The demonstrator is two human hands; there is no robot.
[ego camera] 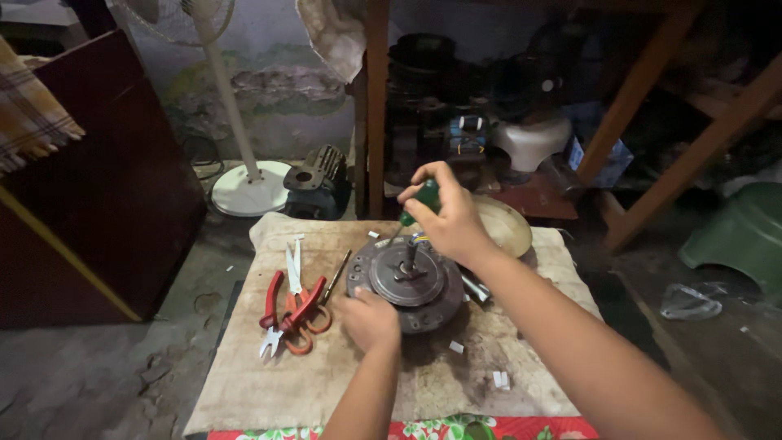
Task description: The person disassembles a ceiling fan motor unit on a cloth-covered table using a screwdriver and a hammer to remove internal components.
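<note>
Carefully, my left hand [368, 319] grips the motor [406, 281] on the mat [269, 383] while my right hand [446, 213], fist closed around the screwdriver [423, 200], should keep its tip square and pressed down.

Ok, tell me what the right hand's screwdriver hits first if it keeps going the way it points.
The right hand aims the green-handled screwdriver down and left; it would probably meet the round motor top first, near its rim, though depth is unclear.
</note>
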